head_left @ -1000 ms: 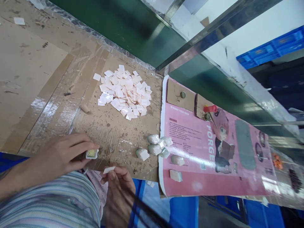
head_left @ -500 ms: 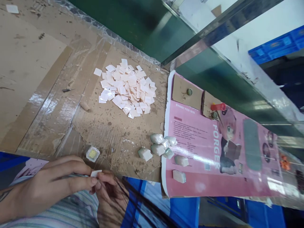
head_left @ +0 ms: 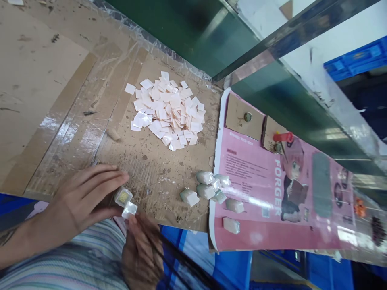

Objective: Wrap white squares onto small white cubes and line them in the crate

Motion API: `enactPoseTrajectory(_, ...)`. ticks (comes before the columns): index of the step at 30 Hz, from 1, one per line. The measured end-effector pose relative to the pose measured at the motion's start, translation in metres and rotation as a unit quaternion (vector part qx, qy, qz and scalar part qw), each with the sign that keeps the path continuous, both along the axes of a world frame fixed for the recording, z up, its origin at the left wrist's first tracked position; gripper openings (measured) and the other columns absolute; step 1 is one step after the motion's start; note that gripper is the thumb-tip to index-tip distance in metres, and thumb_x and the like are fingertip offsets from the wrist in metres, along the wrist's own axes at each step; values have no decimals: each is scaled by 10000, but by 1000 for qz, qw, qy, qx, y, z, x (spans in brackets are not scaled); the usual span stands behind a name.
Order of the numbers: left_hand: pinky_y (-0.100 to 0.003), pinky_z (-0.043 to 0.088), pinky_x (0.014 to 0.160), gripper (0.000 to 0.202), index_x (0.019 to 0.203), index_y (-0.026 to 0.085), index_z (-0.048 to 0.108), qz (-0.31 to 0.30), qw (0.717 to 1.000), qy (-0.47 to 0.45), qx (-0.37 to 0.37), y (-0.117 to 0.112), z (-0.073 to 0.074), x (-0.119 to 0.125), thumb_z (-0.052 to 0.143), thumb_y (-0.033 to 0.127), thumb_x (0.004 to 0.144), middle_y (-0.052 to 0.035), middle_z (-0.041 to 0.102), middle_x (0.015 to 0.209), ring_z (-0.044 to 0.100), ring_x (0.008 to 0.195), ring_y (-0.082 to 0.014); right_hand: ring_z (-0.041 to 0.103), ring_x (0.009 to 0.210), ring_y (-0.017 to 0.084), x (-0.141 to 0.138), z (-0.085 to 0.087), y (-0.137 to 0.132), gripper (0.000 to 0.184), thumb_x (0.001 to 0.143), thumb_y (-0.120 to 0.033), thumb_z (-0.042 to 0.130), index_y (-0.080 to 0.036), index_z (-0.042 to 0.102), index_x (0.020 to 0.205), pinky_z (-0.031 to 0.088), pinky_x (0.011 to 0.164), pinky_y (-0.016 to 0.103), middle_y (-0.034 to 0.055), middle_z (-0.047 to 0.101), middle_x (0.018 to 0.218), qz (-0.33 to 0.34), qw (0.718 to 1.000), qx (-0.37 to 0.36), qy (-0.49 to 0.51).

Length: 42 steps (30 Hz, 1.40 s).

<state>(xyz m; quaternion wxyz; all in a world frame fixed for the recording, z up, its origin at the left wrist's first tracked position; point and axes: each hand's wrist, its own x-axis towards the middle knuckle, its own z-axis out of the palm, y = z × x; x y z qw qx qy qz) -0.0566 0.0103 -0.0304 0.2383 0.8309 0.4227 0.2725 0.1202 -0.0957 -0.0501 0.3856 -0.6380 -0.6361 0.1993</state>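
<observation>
My left hand (head_left: 86, 197) reaches over the cardboard with its fingers stretched out beyond a small whitish block (head_left: 115, 197) and its thumb on the near side. Pale yellow stuff shows in the top of this block; whether the fingers touch it I cannot tell. Pinched in my right hand (head_left: 142, 249) is a thin white square tile (head_left: 130, 209), close against the block's near corner. Dark strands of hair hang across the right hand and partly cover it. A heap of similar pale square tiles (head_left: 172, 112) lies farther back.
Several whitish blocks (head_left: 206, 191) stand right of the hands, some on a pink printed sheet (head_left: 248, 169). Cardboard pieces with bottle caps (head_left: 248, 117) and a red object (head_left: 283, 137) lie at its back edge. A green panel (head_left: 187, 32) borders the table.
My left hand has let go of the tile and moved up around the yellow-topped block. My right hand has brought the tile up beside that block. The view has shifted slightly.
</observation>
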Motion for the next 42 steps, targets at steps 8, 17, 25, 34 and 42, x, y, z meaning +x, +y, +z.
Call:
enactPoseTrajectory(8,-285,454,996,226,1226,242,575,9,1000,11,-28,0,-2,5,509,234,1010,-29,717,1140,635,1126,-173,774,925,247,-2,13,24,527,993,-110,462,-258,439,1498,681,771,354,60,794,979,39,990,78,-115)
enactPoseTrajectory(17,-257,460,976,210,1207,203,590,10,1000,7,-10,2,-2,6,535,199,1004,-33,701,1110,624,1094,-149,755,978,214,1,13,30,386,1023,-156,430,-222,592,1367,663,818,301,57,780,1004,47,985,107,-128)
enactPoseTrajectory(25,-245,460,990,212,1212,208,596,-2,1000,9,-13,4,0,6,506,231,1021,-24,693,1123,609,1102,-142,749,988,229,0,12,27,402,1004,-151,438,-249,611,1353,653,839,314,59,774,1028,44,982,93,-157)
enactPoseTrajectory(34,-309,440,989,160,1122,241,619,-55,998,-7,3,4,0,3,496,206,1027,11,710,1177,571,1177,-182,731,1040,236,-4,27,26,465,956,-119,567,-243,562,1404,634,903,335,74,738,1127,31,987,23,-156)
enactPoseTrajectory(42,-343,437,1029,238,1154,244,635,-48,998,-26,6,0,-3,1,434,181,1042,-10,719,1210,579,1219,-190,734,1026,215,-7,26,23,450,1013,-103,386,-183,547,1425,633,907,309,107,749,1104,35,989,21,-139)
